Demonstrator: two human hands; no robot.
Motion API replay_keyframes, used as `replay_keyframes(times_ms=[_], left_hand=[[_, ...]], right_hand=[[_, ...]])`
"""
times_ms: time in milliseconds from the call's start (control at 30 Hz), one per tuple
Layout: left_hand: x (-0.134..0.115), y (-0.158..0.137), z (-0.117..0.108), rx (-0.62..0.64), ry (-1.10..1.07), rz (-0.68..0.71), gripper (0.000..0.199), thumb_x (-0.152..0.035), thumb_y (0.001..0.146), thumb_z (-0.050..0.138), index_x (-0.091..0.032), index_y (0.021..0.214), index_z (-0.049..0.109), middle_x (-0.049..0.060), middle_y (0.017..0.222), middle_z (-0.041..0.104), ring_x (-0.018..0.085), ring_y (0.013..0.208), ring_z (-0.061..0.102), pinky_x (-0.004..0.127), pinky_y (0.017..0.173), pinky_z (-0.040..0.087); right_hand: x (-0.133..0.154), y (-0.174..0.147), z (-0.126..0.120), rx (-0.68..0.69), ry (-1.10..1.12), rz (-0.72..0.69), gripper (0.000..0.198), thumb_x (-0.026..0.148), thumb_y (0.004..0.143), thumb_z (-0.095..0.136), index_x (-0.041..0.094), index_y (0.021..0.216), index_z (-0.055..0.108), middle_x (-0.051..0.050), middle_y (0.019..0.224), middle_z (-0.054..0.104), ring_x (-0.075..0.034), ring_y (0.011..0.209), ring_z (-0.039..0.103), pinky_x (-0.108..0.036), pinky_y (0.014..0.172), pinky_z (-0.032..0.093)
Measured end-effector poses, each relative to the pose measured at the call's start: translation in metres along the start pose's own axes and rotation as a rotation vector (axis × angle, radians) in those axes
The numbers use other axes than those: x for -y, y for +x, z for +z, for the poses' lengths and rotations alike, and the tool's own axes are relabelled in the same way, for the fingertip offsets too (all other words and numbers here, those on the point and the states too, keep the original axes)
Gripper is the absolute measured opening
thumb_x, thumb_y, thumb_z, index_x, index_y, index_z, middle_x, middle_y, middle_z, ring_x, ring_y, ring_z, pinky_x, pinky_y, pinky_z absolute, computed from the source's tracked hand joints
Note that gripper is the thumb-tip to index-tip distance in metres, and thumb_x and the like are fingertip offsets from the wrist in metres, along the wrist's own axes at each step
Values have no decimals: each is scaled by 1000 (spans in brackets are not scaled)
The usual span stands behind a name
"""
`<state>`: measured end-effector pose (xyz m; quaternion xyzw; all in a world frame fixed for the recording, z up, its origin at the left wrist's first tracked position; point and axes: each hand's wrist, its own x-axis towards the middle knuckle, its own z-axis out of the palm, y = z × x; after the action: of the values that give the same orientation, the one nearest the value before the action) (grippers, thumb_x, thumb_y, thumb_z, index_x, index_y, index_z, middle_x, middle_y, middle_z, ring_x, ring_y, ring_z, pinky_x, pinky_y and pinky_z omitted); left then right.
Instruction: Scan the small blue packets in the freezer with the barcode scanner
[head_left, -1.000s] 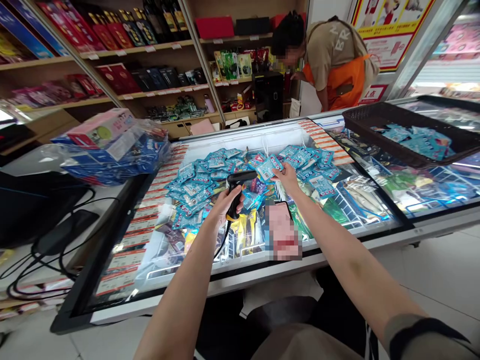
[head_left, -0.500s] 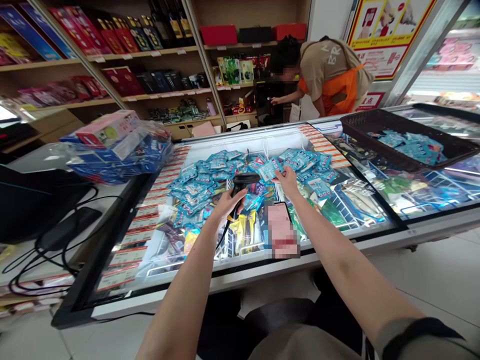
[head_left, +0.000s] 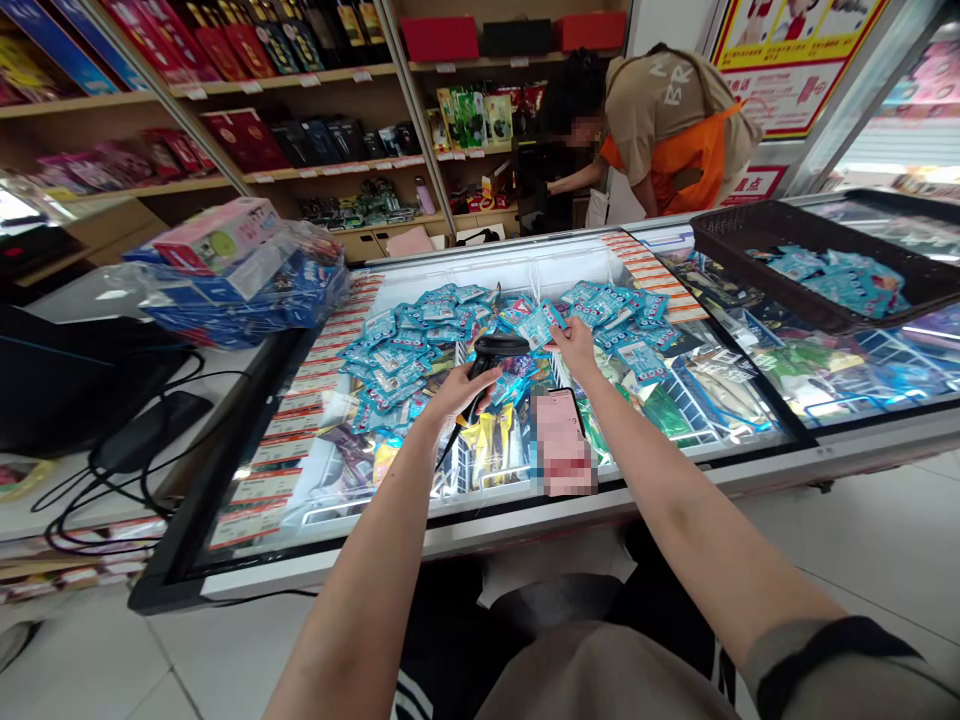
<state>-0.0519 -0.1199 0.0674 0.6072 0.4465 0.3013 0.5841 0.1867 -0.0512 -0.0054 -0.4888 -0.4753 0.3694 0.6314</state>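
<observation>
Over the glass freezer lid, the left hand grips a black scanner while the right hand pinches a blue packet just beside the scanner's head.

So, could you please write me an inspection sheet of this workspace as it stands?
Surface: glass freezer lid, goods visible beneath.
Job's things: black scanner in the left hand; blue packet pinched by the right hand.
Clutter: pile of blue packets, phone, black basket with more packets, wrapped boxes.
Fingers: left wrapped round the scanner grip; right closed on the packet.
Cables: black leads coiled on the left counter.
Surroundings: shelves of boxed goods; a person bent at the back.
</observation>
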Motion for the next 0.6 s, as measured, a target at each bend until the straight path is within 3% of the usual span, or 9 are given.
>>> replay_keyframes(times_ms=[333,600], left_hand=[[0,2,1,16,10,0,37,-51,76,69,-17,75,55,2,59,55,9,40,46,24,40,30],[-1,1,2,41,-3,12,37,-50,76,70,-17,79,55,2,62,56,9,42,47,24,40,33]], right_hand=[[3,-1,-2,30,-90,42,46,65,75,64,23,91,50,1,64,53,-28,73,70,-40,65,55],[1,-1,-2,37,-87,37,48,64,74,64,22,95,51,1,65,52,-27,69,70,-39,63,52]])
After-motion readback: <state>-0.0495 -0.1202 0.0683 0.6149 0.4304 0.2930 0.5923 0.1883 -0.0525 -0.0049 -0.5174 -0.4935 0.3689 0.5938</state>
